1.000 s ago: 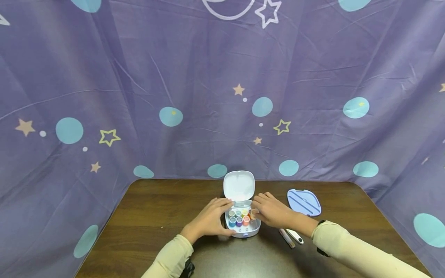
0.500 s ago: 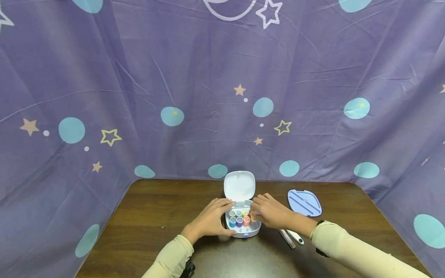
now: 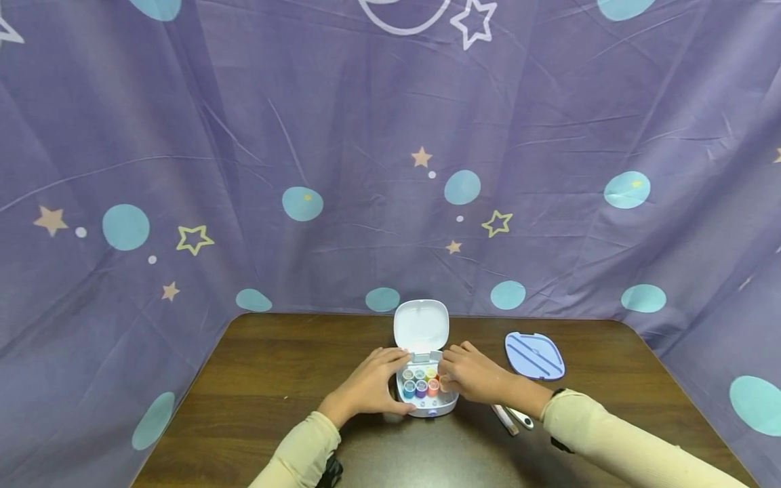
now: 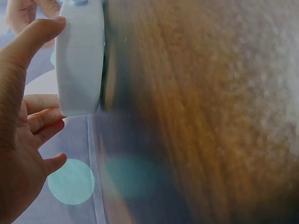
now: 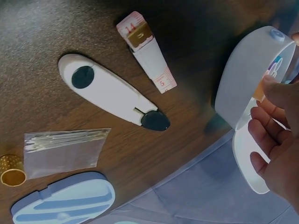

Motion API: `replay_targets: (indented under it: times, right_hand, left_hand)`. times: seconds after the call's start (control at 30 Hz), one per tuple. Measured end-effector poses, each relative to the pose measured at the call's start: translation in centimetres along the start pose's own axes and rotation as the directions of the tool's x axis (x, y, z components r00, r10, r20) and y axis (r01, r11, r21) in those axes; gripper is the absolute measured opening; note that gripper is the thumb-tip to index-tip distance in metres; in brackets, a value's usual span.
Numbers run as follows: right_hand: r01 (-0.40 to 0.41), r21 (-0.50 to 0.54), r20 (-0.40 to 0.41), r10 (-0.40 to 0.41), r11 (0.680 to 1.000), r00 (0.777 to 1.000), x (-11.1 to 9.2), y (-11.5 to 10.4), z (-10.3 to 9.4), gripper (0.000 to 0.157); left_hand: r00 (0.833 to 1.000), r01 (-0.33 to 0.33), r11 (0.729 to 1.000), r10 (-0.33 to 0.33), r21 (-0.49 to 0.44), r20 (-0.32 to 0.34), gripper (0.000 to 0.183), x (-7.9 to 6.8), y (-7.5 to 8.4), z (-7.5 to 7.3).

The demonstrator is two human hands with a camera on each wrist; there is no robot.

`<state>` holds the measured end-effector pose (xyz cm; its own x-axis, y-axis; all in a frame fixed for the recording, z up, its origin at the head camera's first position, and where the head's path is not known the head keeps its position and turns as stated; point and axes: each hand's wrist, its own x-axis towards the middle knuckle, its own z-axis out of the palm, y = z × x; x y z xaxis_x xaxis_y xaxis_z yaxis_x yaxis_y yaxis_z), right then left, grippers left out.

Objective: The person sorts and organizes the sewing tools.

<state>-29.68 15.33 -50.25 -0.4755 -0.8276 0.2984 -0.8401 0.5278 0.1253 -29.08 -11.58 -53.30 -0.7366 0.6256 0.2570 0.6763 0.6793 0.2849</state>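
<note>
Head view: "how did the left hand [image 3: 368, 383] hold the white box [image 4: 79, 65]?"

"Clamped across one side, thumb at the front, fingers at the back."

"And the right hand [image 3: 474, 374]?"

"Inside the opposite end of the box, thumb and fingers seemingly pinched together on an orange spool [image 5: 258, 92]. Some fingertips were hidden, so I couldn't tell how firmly."

"What could have gone wrong?"

"A slip of that pinch, I'd judge, could have knocked the coral spool [image 3: 433, 386] just left of it. Crowding would have been the cause."

"Anything with the left grip?"

"Had it slackened, a push from the right could have slid the box or rocked the raised lid [image 3: 421, 325] behind both grips."

"And beside the right grip?"

"The tape measure [image 5: 153, 60] and white tool [image 5: 103, 91] lay near its wrist; a careless withdrawal might have brushed them."
</note>
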Motion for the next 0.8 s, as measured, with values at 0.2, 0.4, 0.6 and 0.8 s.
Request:
replay_targets:
  times: [0.2, 0.4, 0.6, 0.8]
  right_hand:
    - [-0.004, -0.018, 0.008, 0.004, 1.0, 1.0, 0.31, -0.12, -0.04, 0.02]
    - [0.02, -0.05, -0.019, -0.021, 0.999, 1.0, 0.11, -0.07, 0.1, 0.02]
    - [0.05, -0.083, -0.071, -0.056, 0.995, 0.996, -0.19, -0.11, 0.2, 0.022]
    - [0.042, -0.106, -0.062, -0.048, 0.994, 0.997, -0.09, -0.21, 0.35, 0.022]
  left_hand:
    - [1.0, 0.0, 1.0, 0.0, 0.0, -0.002, 0.094, -0.01, 0.12, 0.03]
    - [1.0, 0.012, 1.0, -0.012, 0.003, 0.015, 0.095, -0.01, 0.21, -0.01]
    - [1.0, 0.01, 1.0, -0.01, -0.003, 0.011, 0.094, 0.0, 0.28, -0.04]
    - [1.0, 0.003, 1.0, -0.003, 0.003, -0.001, 0.094, 0.03, 0.31, -0.05]
